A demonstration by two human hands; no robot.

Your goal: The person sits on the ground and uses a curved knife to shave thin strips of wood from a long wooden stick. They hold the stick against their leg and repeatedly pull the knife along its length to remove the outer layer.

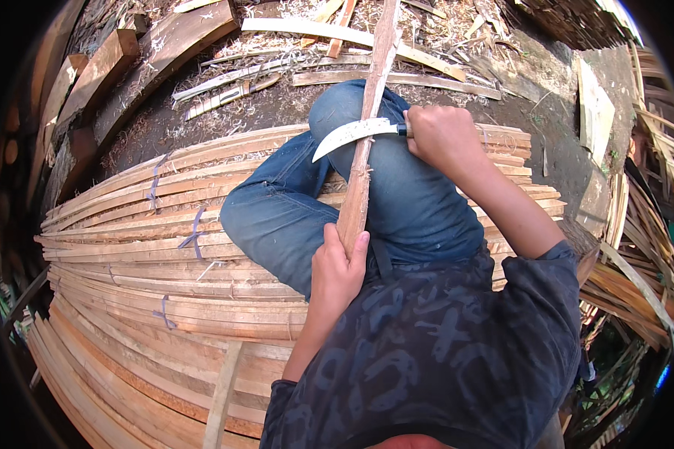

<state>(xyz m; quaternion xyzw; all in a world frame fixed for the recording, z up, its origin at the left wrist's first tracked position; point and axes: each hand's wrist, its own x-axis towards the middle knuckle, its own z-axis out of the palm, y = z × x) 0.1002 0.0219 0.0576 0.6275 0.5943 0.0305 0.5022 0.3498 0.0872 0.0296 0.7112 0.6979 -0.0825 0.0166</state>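
A long, rough wooden strip runs from near my waist up across my knee and out past it. Its near end sits in my left hand, thumb along the top. My right hand is wrapped round the dark handle of a curved knife. The knife's pale blade lies crosswise over the strip above my knee, its pointed tip toward the left. Splintered bits stick out along the strip's edge. Part of the handle is hidden in my right fist.
I sit on bundles of wooden slats tied with purple string. Thick timber beams lie at the far left. A sheathed blade, loose strips and shavings cover the ground ahead. Thin offcuts are heaped at right.
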